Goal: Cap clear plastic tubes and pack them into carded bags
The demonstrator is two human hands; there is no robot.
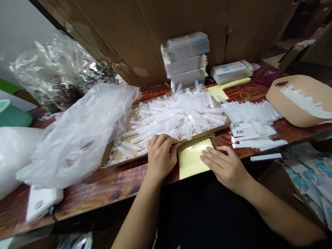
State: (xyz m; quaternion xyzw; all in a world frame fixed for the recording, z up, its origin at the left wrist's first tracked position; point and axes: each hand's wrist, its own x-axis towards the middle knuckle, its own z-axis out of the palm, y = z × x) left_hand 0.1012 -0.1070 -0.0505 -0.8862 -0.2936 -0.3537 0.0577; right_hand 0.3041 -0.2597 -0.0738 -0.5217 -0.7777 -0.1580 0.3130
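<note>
A yellow sheet (193,160) lies at the table's front edge, with rows of small dots along its upper part and a shiny surface. My left hand (162,154) is closed at the sheet's upper left corner, thumb and fingers pinched together there. My right hand (225,166) rests on the sheet's right side, fingers stretched out flat. Just behind both hands is a shallow cardboard tray (105,157), heaped with clear plastic tubes (166,114). Part of the sheet's upper edge lies against or under the tray's front rim.
Clear packets with labels (245,130) lie right of the tray, beside a beige bin (293,110) of white pieces. Banded stacks of cards (186,58) stand behind. A plastic bag (85,135), a white device (44,202) and bags of metallic pieces (62,76) are left.
</note>
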